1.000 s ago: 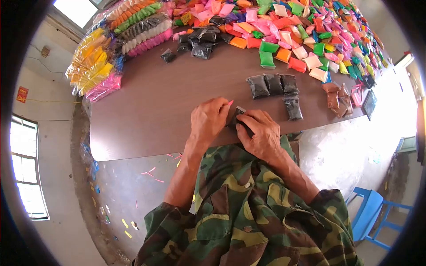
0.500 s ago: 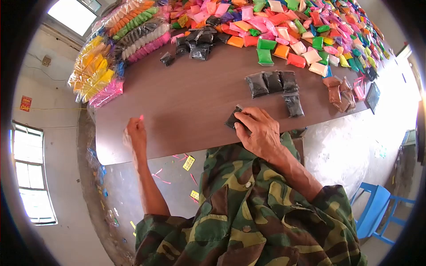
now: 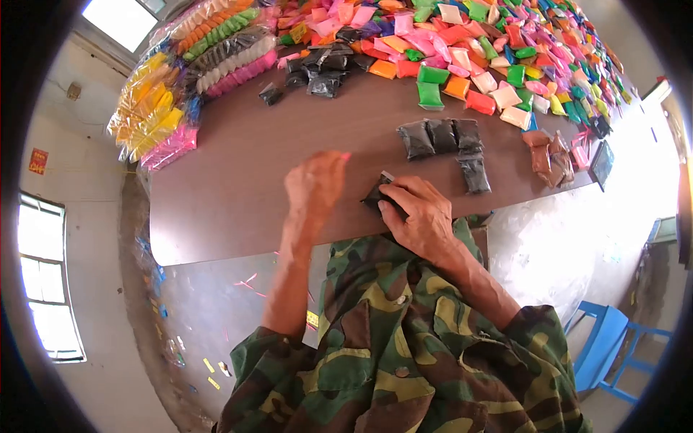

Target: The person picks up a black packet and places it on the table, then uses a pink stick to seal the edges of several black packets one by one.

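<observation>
My right hand [image 3: 419,216] grips a small black packet [image 3: 377,193] at the table's near edge, its fingers curled over one side. The packet is clear plastic around something black, and its pale top edge points away from me. Blurred by motion, my left hand [image 3: 315,189] is over the table to the left of that packet, fingers curled closed. A small pink piece [image 3: 346,156] shows at its fingertips, too small to make out. Beyond my right hand lie three black packets in a row [image 3: 442,137], with one more black packet [image 3: 473,175] below them.
A big heap of coloured packets [image 3: 462,50] covers the table's far side. Bundled packets in clear bags [image 3: 155,108] stand at left, and loose black packets [image 3: 323,72] lie near the heap. Brown packets [image 3: 548,155] are at right. A blue chair [image 3: 603,346] stands on the floor.
My left hand has swung right and away from me, from the table's left end towards the black packet. My right hand stays on the packet, almost unmoved.
</observation>
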`<state>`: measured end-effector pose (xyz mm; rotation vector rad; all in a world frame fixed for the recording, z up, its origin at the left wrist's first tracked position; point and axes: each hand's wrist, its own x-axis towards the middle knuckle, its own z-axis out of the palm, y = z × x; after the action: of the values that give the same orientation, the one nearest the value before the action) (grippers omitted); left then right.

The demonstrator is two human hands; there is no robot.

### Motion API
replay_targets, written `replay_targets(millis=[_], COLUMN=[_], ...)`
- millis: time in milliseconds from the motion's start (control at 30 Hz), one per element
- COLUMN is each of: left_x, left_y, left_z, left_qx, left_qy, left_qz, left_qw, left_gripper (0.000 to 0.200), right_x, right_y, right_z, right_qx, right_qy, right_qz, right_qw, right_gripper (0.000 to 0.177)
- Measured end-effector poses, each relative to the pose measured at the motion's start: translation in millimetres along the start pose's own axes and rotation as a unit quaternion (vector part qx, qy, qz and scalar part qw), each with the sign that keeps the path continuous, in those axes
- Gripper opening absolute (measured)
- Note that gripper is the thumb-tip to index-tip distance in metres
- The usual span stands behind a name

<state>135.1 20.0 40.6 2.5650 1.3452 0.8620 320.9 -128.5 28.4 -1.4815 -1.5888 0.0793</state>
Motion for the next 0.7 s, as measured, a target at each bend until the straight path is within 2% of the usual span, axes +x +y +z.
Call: replay_targets(millis=[67, 133, 267, 367, 400, 533, 600, 700], left_x=[-2.5, -12.2, -52.7, -62.4, -59.7, -40.4, -44.5, -62.2], left_y=[-45.5, -98.7, -223.7, -210.0, -191.3, -63.7, -25.4, 34.6], left_z=[-17.7, -45.2, -83.8, -92.8, -93.4, -75.0, -59.4, -42.5], left_qx=[0.1, 0.214, 0.302, 0.125, 0.101, -0.024, -0.082, -0.135], left_qy=[0.022, 0.048, 0.084, 0.087, 0.084, 0.048, 0.054, 0.041], left_qz=[-0.012, -0.083, -0.151, -0.205, -0.205, -0.214, -0.154, -0.065], left_qw=[0.995, 0.972, 0.938, 0.967, 0.97, 0.975, 0.983, 0.988], left_gripper=[0.019, 0.017, 0.018, 0.018, 0.018, 0.014, 0.017, 0.008], right_x=[-0.2, -1.2, -0.5, 0.4, 1.0, 2.2, 3.3, 3.9], right_y=[0.9, 0.9, 3.1, 1.9, 1.1, -2.2, -3.2, -4.7], right_z=[-0.5, -0.2, -2.5, -3.1, -4.1, -4.8, -5.4, -3.0], right_qx=[0.011, 0.021, 0.041, 0.028, 0.025, 0.005, -0.016, -0.031], right_qy=[0.002, 0.002, 0.03, 0.009, 0.001, -0.02, -0.022, -0.02], right_qz=[0.002, 0.011, -0.007, -0.025, -0.029, -0.026, -0.035, -0.052], right_qw=[1.0, 1.0, 0.999, 0.999, 0.999, 0.999, 0.999, 0.998], right_gripper=[0.024, 0.024, 0.024, 0.025, 0.026, 0.026, 0.026, 0.023])
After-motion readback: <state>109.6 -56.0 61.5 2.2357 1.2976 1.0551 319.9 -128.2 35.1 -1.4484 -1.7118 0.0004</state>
